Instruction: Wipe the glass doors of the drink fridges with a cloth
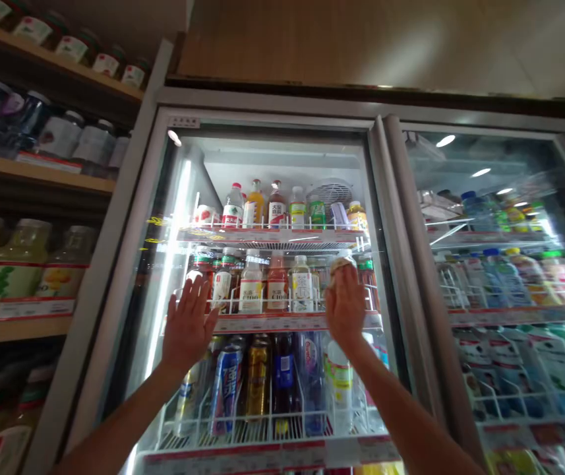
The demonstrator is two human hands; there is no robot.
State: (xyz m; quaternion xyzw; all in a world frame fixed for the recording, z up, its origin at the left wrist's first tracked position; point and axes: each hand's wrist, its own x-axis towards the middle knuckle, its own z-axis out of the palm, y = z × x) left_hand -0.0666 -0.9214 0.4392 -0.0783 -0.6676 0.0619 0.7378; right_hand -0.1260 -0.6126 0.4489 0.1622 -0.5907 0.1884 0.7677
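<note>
Two bare forearms entering from bottom of frame, no sleeves visible. Left hand at centre left, right hand at centre right. No gloves, rings, watch or wristbands seen. Fingernails short, unpainted as far as blur allows.

— How many hands are up at the glass?
— Two: the left hand and the right hand.
— And fridge doors?
— Two: the left door and the right door.
— Shelves of drinks behind the left one?
— Three racks, counted top to bottom.
</note>
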